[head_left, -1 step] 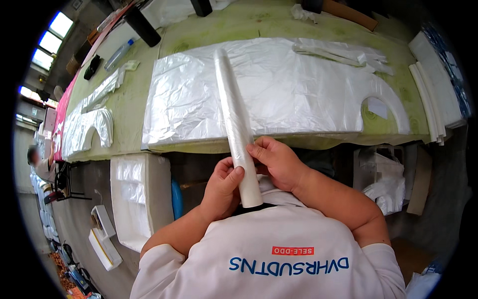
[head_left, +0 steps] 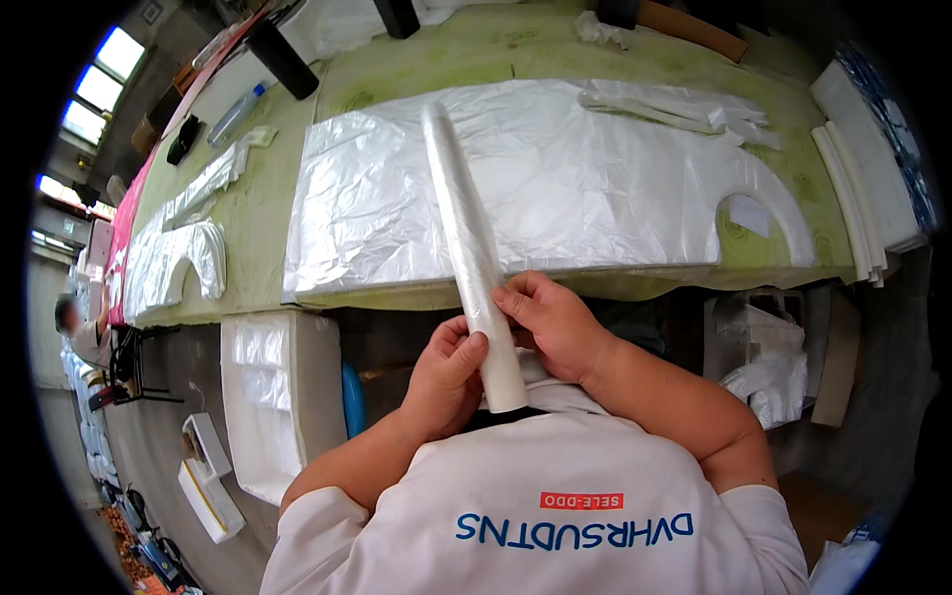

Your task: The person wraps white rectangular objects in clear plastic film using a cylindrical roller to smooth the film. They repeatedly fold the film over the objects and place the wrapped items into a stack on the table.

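A long, narrow roll of clear plastic film (head_left: 458,213) is held in front of my chest. It tilts slightly, with its far end over the table and its near end by my shirt. My left hand (head_left: 443,375) wraps the lower part from the left, thumb on top. From the right, my right hand (head_left: 555,322) grips it a little higher, its thumb lying against the film; the fingers beneath are partly hidden. Beyond the roll, a flat stack of translucent plastic bags (head_left: 377,198) with an arched cutout at its right end lies on the green-covered table (head_left: 416,69).
More cut plastic bags (head_left: 154,268) lie on the left, near a bottle (head_left: 238,114) and a black cylinder (head_left: 281,59). White rolls (head_left: 848,203) line the right edge. Below the table stand a white bin (head_left: 315,397) and a container of plastic scraps (head_left: 764,347). A person (head_left: 89,332) is far left.
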{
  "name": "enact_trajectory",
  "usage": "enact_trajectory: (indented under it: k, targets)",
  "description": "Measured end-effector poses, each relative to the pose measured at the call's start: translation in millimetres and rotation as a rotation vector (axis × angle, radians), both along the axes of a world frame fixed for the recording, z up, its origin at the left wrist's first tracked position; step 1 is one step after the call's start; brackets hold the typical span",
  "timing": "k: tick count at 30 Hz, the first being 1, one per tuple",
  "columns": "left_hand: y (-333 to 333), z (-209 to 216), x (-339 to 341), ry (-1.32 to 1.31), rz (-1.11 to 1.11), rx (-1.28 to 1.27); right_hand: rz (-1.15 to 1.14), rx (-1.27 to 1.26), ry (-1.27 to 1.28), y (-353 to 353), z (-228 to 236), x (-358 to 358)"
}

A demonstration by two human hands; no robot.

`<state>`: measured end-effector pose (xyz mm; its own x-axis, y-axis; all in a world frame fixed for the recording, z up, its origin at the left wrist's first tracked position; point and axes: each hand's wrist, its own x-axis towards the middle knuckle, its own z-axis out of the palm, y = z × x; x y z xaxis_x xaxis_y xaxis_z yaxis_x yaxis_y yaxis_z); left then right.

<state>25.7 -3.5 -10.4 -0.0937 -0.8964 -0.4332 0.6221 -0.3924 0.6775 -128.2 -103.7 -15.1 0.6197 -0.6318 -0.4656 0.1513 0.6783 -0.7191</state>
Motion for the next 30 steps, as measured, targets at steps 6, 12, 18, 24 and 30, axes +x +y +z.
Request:
enact_trajectory:
  k: [6,12,18,24,30]
  targets:
    - [-26,12,-5,-0.103,-0.420,0.179,-0.116,-0.034,0.049,-5,10,-23]
    - [-78,43,27,-0.780,-0.301,-0.212,-0.128,-0.090,0.135,-7,19,-77]
    - [-196,40,60,-1.146,-0.053,-0.244,-0.117,-0.155,0.218,-5,7,-113]
    - [-273,52,72,-1.233,-0.599,-0.035,-0.135,-0.102,0.157,1,4,-134]
    - [-299,60,70,-1.227,-0.766,-0.035,-0.144,-0.087,0.101,-3,2,-139]
